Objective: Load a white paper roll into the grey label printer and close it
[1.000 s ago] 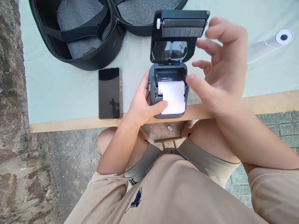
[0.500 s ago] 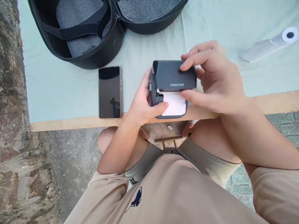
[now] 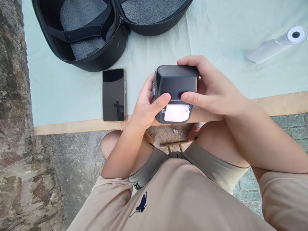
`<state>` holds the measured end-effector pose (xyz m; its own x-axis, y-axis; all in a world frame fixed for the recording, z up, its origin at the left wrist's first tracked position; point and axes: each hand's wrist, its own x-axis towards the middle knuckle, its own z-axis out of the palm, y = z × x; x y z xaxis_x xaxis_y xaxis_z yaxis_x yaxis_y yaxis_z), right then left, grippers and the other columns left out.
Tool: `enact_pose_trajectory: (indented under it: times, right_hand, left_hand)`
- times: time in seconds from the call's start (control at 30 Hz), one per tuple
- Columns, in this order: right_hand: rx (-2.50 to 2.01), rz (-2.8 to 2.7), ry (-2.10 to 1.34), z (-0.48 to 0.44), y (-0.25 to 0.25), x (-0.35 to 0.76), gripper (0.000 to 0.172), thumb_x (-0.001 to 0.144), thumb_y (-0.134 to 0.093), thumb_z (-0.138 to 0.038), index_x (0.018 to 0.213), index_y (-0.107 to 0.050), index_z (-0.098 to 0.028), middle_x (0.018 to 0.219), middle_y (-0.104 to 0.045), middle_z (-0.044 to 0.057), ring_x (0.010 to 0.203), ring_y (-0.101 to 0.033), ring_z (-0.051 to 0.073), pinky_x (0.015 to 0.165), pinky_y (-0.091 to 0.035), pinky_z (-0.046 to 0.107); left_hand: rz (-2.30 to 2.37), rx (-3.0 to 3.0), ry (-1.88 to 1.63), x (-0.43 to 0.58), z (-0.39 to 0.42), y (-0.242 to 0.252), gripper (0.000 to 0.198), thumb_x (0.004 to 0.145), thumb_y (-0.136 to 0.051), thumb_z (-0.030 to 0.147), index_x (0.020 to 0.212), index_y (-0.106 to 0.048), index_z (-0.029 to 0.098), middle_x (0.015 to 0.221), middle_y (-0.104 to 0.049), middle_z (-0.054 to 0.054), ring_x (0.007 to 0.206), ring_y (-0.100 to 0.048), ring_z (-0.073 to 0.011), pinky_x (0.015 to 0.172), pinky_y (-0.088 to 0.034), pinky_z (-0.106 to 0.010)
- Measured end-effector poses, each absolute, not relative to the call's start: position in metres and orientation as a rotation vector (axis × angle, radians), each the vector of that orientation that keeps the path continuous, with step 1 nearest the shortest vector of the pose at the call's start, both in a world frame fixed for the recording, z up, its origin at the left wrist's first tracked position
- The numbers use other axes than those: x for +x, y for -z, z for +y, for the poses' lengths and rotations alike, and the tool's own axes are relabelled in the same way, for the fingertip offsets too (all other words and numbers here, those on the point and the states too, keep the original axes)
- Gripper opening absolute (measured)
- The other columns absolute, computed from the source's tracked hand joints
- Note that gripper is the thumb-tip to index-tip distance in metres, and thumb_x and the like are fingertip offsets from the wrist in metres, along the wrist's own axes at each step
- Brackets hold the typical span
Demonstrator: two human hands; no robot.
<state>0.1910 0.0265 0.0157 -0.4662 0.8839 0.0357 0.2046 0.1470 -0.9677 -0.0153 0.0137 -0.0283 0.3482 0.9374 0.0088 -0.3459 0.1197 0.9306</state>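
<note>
A small black printer (image 3: pixel 178 83) marked NIIMBOT is held over the table's front edge, its lid down. White paper (image 3: pixel 177 113) sticks out from below the lid on its near face. My left hand (image 3: pixel 149 104) grips the printer's left side, with the thumb on the front near the lettering. My right hand (image 3: pixel 209 88) is wrapped round the right side, fingers at the top back corner and thumb on the lid above the paper. To the left of the printer, a phone (image 3: pixel 114 95) lies with its dark screen up.
An open black case (image 3: pixel 115 51) with grey foam and a strap stands at the back left. A white paper roll (image 3: pixel 274 49) lies at the right. The table's wooden edge (image 3: pixel 72 127) runs in front of my knees.
The printer's raised lid has come down flush with the body. My right hand has moved slightly left with it, and my left thumb has shifted up off the paper.
</note>
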Motion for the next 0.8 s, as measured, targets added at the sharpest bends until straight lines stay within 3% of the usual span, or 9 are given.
enact_pose_trajectory:
  times: [0.13, 0.3, 0.37, 0.47, 0.6, 0.8]
  right_hand:
    - [-1.081, -1.838, -1.304, 0.026, -0.016, 0.19, 0.062, 0.083, -0.072, -0.049, 0.135, -0.044, -0.028, 0.138, -0.053, 0.005, 0.113, -0.062, 0.021, 0.086, -0.059, 0.031]
    - [-1.079, -1.815, -1.328, 0.027, -0.013, 0.189, 0.066, 0.083, -0.071, -0.054, 0.136, -0.043, -0.026, 0.142, -0.051, 0.007, 0.119, -0.059, 0.023, 0.089, -0.058, 0.033]
    - [-1.075, -1.787, -1.327, 0.027, -0.01, 0.189, 0.065, 0.085, -0.068, -0.056, 0.137, -0.043, -0.025, 0.141, -0.052, 0.008, 0.119, -0.06, 0.022, 0.09, -0.058, 0.033]
    - [-1.081, -1.741, -1.242, 0.026, -0.007, 0.19, 0.057, 0.09, -0.061, -0.057, 0.136, -0.046, -0.027, 0.141, -0.053, 0.007, 0.12, -0.06, 0.021, 0.094, -0.058, 0.033]
    - [-1.027, -1.773, -1.177, 0.024, -0.006, 0.193, 0.047, 0.094, -0.056, -0.054, 0.135, -0.049, -0.033, 0.141, -0.053, 0.002, 0.126, -0.058, 0.021, 0.104, -0.055, 0.038]
    - [-1.005, -1.906, -1.132, 0.026, -0.007, 0.196, 0.073, 0.083, -0.07, -0.052, 0.147, -0.042, -0.03, 0.154, -0.046, 0.006, 0.138, -0.05, 0.027, 0.113, -0.048, 0.044]
  left_hand:
    - [0.724, 1.049, -1.034, -0.015, 0.012, 0.018, 0.054, 0.082, -0.073, 0.052, 0.126, -0.058, 0.024, 0.126, -0.067, -0.008, 0.142, -0.051, -0.0366, 0.102, -0.059, -0.045]
    - [0.737, 0.963, -1.058, -0.01, 0.011, 0.008, 0.045, 0.086, -0.07, 0.051, 0.119, -0.063, 0.023, 0.125, -0.069, -0.007, 0.149, -0.043, -0.0335, 0.114, -0.051, -0.044]
    - [0.748, 0.875, -1.086, -0.007, 0.011, 0.005, 0.039, 0.092, -0.06, 0.052, 0.115, -0.067, 0.022, 0.124, -0.069, -0.007, 0.148, -0.043, -0.0312, 0.117, -0.048, -0.043]
    - [0.734, 0.764, -1.091, -0.006, 0.011, 0.001, 0.034, 0.101, -0.043, 0.04, 0.114, -0.068, 0.022, 0.12, -0.071, -0.007, 0.145, -0.049, -0.0271, 0.119, -0.045, -0.044]
    - [0.752, 0.789, -1.084, -0.008, 0.012, 0.004, 0.033, 0.103, -0.038, 0.032, 0.119, -0.065, 0.026, 0.114, -0.073, -0.003, 0.141, -0.052, -0.0233, 0.12, -0.044, -0.043]
    - [0.734, 0.94, -1.13, -0.012, 0.018, 0.02, 0.034, 0.096, -0.054, 0.052, 0.118, -0.066, 0.03, 0.118, -0.073, -0.002, 0.138, -0.056, -0.0238, 0.118, -0.046, -0.04]
